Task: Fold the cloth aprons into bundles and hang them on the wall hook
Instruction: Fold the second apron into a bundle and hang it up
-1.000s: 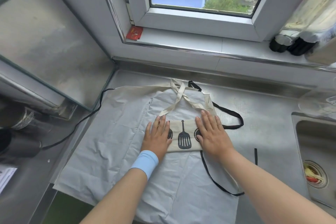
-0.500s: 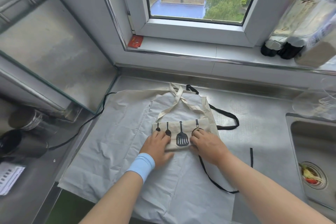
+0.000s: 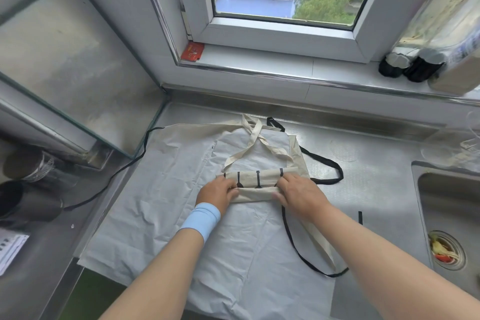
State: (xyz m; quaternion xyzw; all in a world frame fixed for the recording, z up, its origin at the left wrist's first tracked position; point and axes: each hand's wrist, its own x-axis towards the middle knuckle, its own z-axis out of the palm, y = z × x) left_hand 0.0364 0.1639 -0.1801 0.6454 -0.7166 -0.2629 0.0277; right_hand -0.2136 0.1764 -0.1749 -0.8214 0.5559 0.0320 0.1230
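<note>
"Both hands were on the beige apron (image 3: 258,179), which lay part-rolled atop a grey cloth (image 3: 161,202) on the steel counter (image 3: 363,153)."

"Their state?"

"Left hand (image 3: 217,191) and right hand (image 3: 298,189) each had fingers curled round one end of the roll."

"Handling?"

"Judged light, limp and liable to unroll if released. It would be best held at both ends, with the loose black strap (image 3: 323,160) gathered in before lifting."

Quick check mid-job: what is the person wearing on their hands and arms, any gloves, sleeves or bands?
No gloves: the left hand and the right hand are bare, and no sleeves show on either forearm. A plain light blue wristband wraps the left wrist. No watch or ring is visible.
</note>
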